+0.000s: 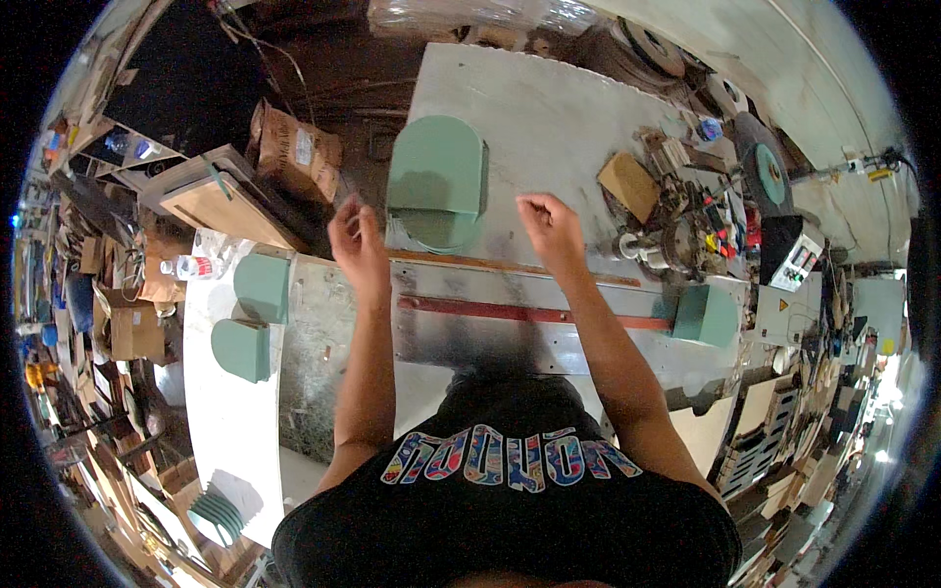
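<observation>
A pale green panel with one rounded end lies on the grey metal table, and a second green edge shows under its near end. Just left of its near corner my left hand hovers, fingers loosely bent and apart, partly blurred. On the other side, a short gap from the panel, my right hand points inward with half-bent fingers. I see nothing held in either hand. A long red strip runs across the table's near part, under my right forearm.
Green pieces stand on the white side table at left, with a green stack at its near end. Another green block sits at the right. Tools and a motor-like part crowd the far right; a brown paper sack stands far left.
</observation>
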Tool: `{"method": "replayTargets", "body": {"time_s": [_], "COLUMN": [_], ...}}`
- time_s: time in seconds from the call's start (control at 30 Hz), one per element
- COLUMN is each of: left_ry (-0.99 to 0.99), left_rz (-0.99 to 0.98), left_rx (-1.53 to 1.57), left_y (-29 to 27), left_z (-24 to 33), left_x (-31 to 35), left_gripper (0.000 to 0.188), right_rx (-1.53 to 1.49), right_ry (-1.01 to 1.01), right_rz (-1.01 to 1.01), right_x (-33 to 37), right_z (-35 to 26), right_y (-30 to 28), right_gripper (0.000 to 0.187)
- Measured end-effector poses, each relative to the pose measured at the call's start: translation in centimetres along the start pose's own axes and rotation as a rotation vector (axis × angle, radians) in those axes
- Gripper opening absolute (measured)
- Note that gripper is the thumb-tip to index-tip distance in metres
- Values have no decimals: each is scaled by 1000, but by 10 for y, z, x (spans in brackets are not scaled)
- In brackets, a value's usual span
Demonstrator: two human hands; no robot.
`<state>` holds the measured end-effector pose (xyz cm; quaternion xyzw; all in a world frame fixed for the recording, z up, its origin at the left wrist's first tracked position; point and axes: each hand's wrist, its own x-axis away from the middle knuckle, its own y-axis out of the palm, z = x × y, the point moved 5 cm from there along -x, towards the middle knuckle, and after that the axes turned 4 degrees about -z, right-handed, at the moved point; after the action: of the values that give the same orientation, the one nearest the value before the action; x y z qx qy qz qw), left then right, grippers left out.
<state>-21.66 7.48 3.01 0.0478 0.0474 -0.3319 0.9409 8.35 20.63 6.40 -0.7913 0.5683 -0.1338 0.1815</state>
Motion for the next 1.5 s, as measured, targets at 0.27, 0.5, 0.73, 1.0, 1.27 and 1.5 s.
{"method": "replayTargets", "body": {"time_s": [0.27, 0.5, 0.73, 1.0, 1.27, 1.5], "left_ry": [380, 406, 235, -53, 158, -16], "left_rz": [81, -310, -850, -1351, -1378, -1334], "left_rx": [-15, 36, -193, -272, -535, -683], "left_y": [43, 151, 269, 392, 423, 307], "left_z": [40, 42, 43, 6, -3, -29], "left_x": [80, 187, 329, 453, 488, 437], "left_gripper": [41, 34, 13, 56, 94, 90], "right_rx": [156, 351, 514, 835, 743, 381], "right_ry": [52, 135, 144, 342, 216, 164], "right_rz": [173, 506, 453, 407, 369, 222], "right_x": [137, 215, 255, 258, 276, 310], "right_z": [74, 114, 185, 274, 277, 229], "right_y": [-117, -294, -425, -503, -467, -345], "right_gripper": [10, 10, 18, 48, 56, 81]}}
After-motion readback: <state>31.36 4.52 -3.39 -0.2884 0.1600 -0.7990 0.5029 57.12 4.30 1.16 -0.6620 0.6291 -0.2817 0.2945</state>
